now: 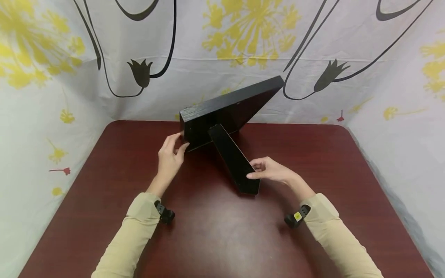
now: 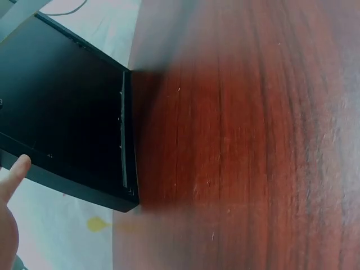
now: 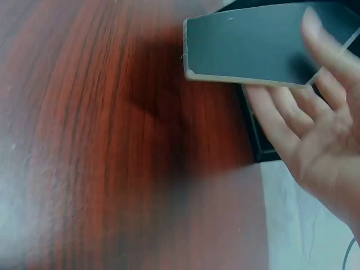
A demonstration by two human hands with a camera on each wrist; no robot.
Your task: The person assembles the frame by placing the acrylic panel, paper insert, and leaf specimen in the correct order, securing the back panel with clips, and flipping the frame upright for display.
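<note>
A black picture frame (image 1: 229, 106) leans with its back toward me, its front hidden. From its back, a flat black easel leg (image 1: 234, 162) sticks out toward me. At the frame's left edge, my left hand (image 1: 170, 156) holds the side between fingers and thumb; in the left wrist view the thumb (image 2: 19, 169) lies on the frame's rim (image 2: 73, 188). My right hand (image 1: 272, 170) pinches the leg near its free end. Thumb on top and fingers underneath, that grip on the leg (image 3: 247, 48) shows in the right wrist view.
The dark red wooden table (image 1: 215, 239) has rounded far corners. Behind and on both sides hangs a white cloth (image 1: 194, 73) with yellow and grey flower prints, close to the top of the frame. Each wrist wears a small black camera.
</note>
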